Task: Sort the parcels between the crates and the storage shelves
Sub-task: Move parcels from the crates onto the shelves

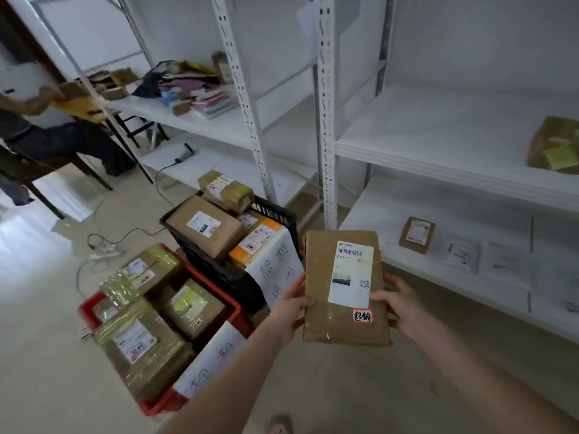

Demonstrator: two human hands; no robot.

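I hold the brown parcel (344, 289) upright between both hands, label facing me, probably so I can read its sticker and judge where it belongs; my left hand (289, 311) grips the left edge, thumb on the front, fingers behind; my right hand (404, 308) clasps the right edge likewise; the parcel hangs in the air, right of the black crate (213, 264) and red crate (89, 305), before the lower shelf (488, 227), touching none of them.
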